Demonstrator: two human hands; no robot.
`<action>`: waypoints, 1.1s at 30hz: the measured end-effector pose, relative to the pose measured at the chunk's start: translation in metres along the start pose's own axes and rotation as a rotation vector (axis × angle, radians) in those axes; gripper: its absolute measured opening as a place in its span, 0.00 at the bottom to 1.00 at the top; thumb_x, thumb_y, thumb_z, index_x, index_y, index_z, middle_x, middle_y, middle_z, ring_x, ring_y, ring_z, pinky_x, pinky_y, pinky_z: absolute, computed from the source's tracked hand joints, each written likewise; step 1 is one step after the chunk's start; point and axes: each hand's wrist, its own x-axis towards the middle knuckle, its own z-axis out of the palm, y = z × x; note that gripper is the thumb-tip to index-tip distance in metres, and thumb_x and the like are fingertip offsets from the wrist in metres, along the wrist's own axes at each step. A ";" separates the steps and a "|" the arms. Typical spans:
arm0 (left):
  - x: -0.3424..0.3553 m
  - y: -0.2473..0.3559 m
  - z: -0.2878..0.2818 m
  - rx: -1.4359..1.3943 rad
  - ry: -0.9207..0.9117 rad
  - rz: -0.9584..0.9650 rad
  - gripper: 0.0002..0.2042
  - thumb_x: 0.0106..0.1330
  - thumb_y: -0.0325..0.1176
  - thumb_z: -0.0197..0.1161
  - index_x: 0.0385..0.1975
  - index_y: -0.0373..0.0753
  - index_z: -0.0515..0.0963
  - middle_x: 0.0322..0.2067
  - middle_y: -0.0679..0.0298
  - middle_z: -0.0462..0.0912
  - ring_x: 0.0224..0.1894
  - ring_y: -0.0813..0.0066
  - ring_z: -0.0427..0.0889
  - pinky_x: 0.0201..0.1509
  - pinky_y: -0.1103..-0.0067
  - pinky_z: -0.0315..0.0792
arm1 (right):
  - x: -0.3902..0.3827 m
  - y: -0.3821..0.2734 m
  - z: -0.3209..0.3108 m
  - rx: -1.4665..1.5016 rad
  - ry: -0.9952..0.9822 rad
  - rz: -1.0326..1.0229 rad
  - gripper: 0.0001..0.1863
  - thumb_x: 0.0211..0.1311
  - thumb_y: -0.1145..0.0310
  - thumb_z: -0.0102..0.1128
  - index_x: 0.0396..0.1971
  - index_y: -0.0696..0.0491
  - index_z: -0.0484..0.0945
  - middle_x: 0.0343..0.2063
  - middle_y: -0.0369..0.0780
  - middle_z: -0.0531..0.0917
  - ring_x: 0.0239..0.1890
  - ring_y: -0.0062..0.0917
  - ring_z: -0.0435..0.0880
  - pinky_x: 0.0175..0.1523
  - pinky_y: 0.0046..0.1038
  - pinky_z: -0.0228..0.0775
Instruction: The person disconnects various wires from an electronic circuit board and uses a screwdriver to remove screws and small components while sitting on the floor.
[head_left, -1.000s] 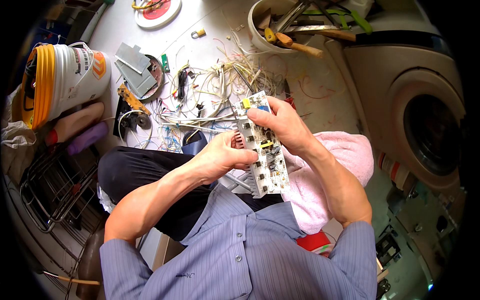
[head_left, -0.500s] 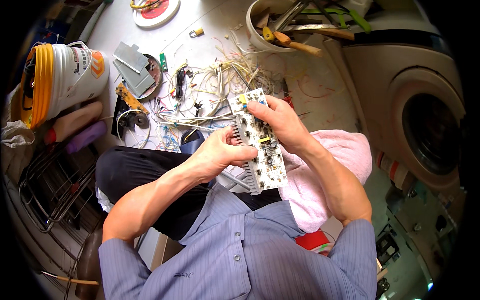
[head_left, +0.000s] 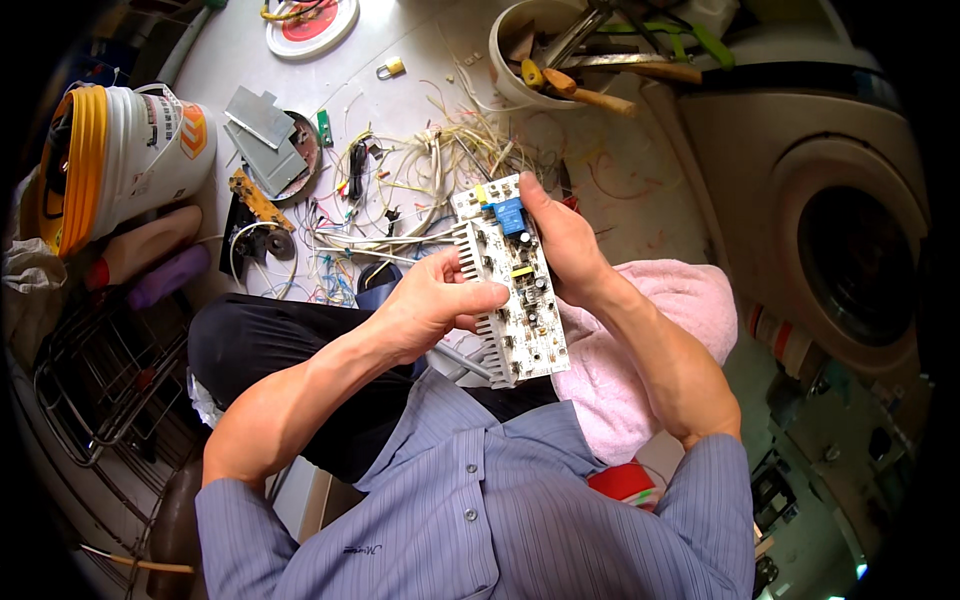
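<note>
Above my lap I hold a long white circuit board (head_left: 523, 325) with both hands. It carries a blue block-shaped component (head_left: 510, 217), a yellow one and many small parts. A finned metal heat sink (head_left: 468, 245) runs along its left edge. My left hand (head_left: 437, 302) is closed on that edge, thumb on the board's face and fingers beneath. Around the right edge, near the far end, my right hand (head_left: 568, 245) is closed with its thumb along the rim; its other fingers are hidden beneath.
Tangled wires (head_left: 420, 185) cover the floor ahead. Left of them lie grey metal plates (head_left: 262, 130) on a round pan and a white bucket (head_left: 150, 140). A tool bucket (head_left: 505, 75) stands far right, near a front-loading washing machine (head_left: 850, 230). A pink towel (head_left: 660, 330) drapes my right knee.
My right thumb has moved off the board's face to its right edge, uncovering the blue component. My left hand keeps its hold.
</note>
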 end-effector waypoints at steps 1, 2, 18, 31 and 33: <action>0.000 0.000 -0.001 0.009 0.002 -0.003 0.21 0.62 0.33 0.75 0.52 0.38 0.76 0.37 0.72 0.82 0.31 0.89 0.73 0.33 0.85 0.66 | 0.001 0.001 -0.001 0.044 0.027 0.009 0.31 0.80 0.44 0.42 0.50 0.59 0.80 0.41 0.40 0.87 0.40 0.22 0.87 0.48 0.27 0.81; 0.000 0.000 -0.002 0.008 -0.019 0.009 0.21 0.62 0.34 0.74 0.53 0.38 0.76 0.39 0.70 0.83 0.34 0.86 0.77 0.35 0.84 0.71 | 0.001 0.001 -0.002 0.037 0.028 0.012 0.31 0.80 0.44 0.41 0.50 0.59 0.80 0.41 0.40 0.87 0.40 0.22 0.87 0.49 0.27 0.81; 0.006 -0.011 -0.011 0.101 -0.031 -0.011 0.13 0.61 0.25 0.70 0.45 0.37 0.77 0.33 0.70 0.82 0.29 0.85 0.76 0.34 0.82 0.70 | 0.005 -0.001 0.001 -0.199 -0.005 -0.058 0.26 0.79 0.45 0.47 0.33 0.54 0.80 0.27 0.31 0.81 0.27 0.12 0.75 0.33 0.19 0.70; 0.009 -0.013 -0.009 0.012 -0.023 0.044 0.20 0.65 0.36 0.72 0.52 0.33 0.76 0.43 0.61 0.87 0.40 0.75 0.88 0.42 0.77 0.83 | 0.005 -0.001 0.005 -0.014 0.136 -0.016 0.26 0.80 0.47 0.46 0.41 0.57 0.80 0.33 0.35 0.85 0.33 0.17 0.82 0.39 0.23 0.76; 0.008 -0.011 -0.007 0.004 -0.012 0.064 0.20 0.65 0.37 0.72 0.51 0.33 0.76 0.42 0.61 0.88 0.39 0.75 0.88 0.39 0.77 0.84 | 0.008 0.002 0.001 -0.047 0.147 -0.008 0.26 0.80 0.47 0.45 0.42 0.56 0.80 0.31 0.35 0.84 0.29 0.16 0.81 0.33 0.22 0.74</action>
